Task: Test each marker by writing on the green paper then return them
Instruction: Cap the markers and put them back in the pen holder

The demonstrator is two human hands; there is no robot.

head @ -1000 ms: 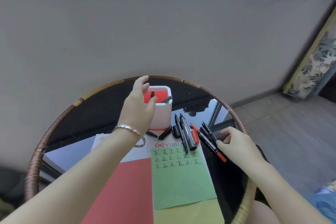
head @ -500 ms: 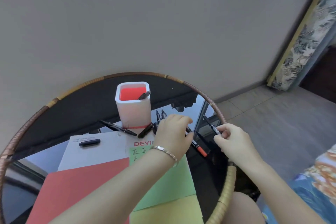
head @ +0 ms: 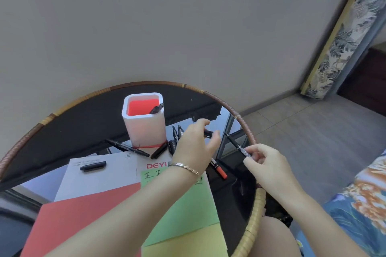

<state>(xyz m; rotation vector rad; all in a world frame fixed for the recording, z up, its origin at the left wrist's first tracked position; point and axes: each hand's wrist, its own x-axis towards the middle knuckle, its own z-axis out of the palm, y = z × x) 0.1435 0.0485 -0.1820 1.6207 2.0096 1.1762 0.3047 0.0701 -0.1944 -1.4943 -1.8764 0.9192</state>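
Observation:
My right hand pinches a thin black marker by its lower end, its bare tip pointing up and left. My left hand hovers just left of that tip and pinches a small black cap between thumb and fingers. The green paper lies under my left forearm, with rows of written marks at its top edge. A white pen holder with a red inside stands behind, one black marker in it.
Loose markers lie around the holder: one black marker to its left, a short one in front, a red-ended marker under my hands. A black piece rests on white paper. Red paper and yellow paper flank the green. The round table's wicker rim curves right.
My left hand left the holder and came right to the marker. My right hand lifted the marker off the table. The cap now sits apart from the tip, in my left fingers.

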